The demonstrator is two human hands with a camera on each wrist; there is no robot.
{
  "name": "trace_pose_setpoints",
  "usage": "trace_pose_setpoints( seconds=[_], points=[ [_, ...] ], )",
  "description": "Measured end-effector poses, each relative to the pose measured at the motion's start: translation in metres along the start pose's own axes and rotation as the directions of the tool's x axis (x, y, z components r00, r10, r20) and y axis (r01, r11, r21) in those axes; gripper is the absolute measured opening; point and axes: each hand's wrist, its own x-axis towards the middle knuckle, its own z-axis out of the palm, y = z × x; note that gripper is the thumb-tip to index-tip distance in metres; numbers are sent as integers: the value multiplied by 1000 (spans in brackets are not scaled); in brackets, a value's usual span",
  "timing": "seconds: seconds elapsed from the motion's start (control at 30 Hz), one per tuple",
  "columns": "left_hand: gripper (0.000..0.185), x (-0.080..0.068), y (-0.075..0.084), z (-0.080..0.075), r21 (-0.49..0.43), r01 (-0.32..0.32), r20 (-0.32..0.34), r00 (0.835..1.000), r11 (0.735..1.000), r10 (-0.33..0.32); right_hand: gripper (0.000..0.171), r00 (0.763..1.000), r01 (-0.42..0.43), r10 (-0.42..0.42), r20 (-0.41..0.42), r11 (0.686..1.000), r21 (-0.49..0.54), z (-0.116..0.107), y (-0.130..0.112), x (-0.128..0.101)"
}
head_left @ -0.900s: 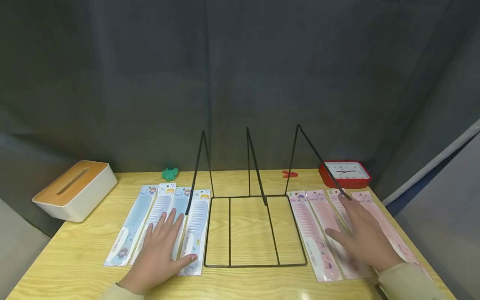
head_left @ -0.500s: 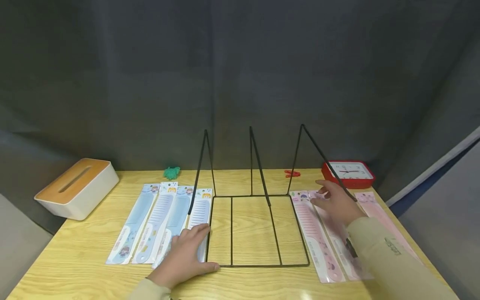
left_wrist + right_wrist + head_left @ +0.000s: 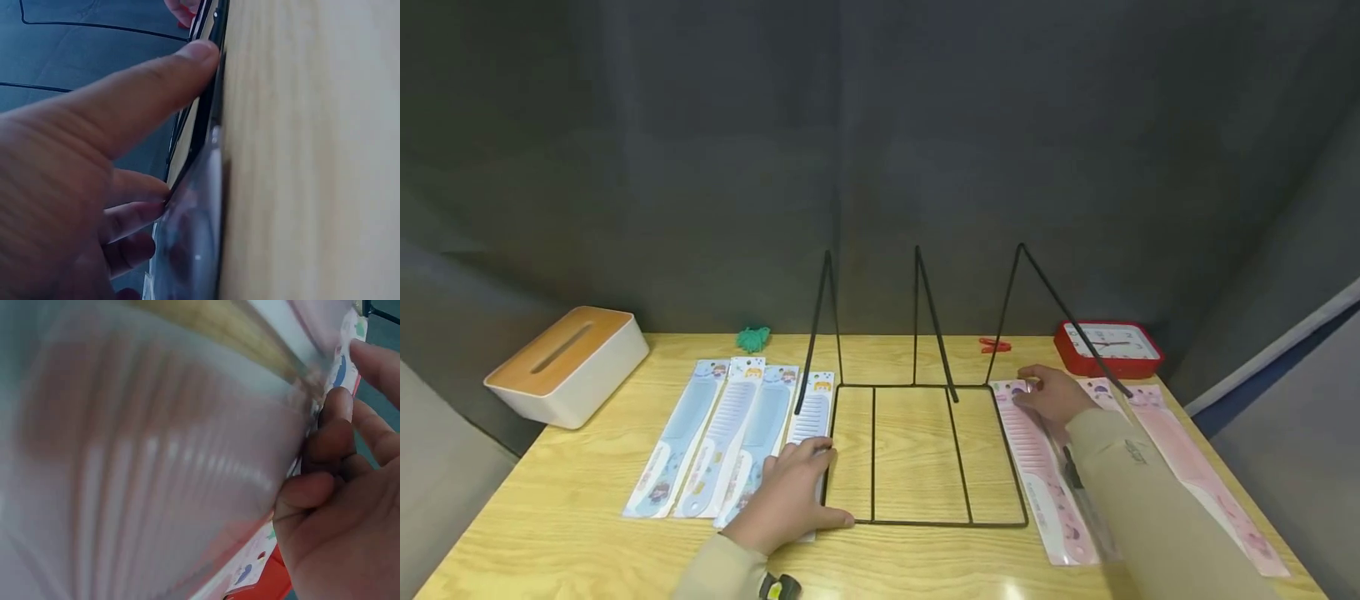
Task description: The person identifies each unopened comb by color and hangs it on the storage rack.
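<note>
Several blue comb packs lie in a row left of a black wire rack; several pink comb packs lie to its right. My left hand rests flat on the rightmost blue pack, beside the rack's left wire. Its thumb lies straight along the table. My right hand is at the far ends of the pink packs. In the right wrist view its fingers pinch the top edge of a pink pack, which is blurred. My sleeve hides most of that pack in the head view.
On the wooden table, a white tissue box with a wooden lid sits far left. A green clip and a red clip lie near the back edge. A red clock stands back right. A dark curtain hangs behind.
My left hand slid right from the middle blue packs to the one beside the rack. My right hand moved from the near part of the pink packs to their far ends and pinched one.
</note>
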Motion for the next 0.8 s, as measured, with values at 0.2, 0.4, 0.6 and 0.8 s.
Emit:
trace_pose_setpoints(
  seconds=[0.2, 0.4, 0.6, 0.8],
  points=[
    [96, 9, -2, -2, 3, -3, 29, 1000, 1000, 3, 38, 999, -23, 23, -41, 1000, -12, 4, 7, 6],
    [96, 18, -4, -4, -26, 13, 44, 999, 1000, -12, 26, 997, -42, 47, -65, 996, 78, 0, 4, 0],
    [96, 20, -7, -5, -44, 29, 40, 999, 999, -27, 33, 993, -12, 32, -112, 985, 173, -12, -9, -13],
    [96, 20, -8, -5, -42, 22, 46, 999, 999, -20, 55, 976, -40, 127, -175, 902, 431, -27, -36, -43]
  ],
)
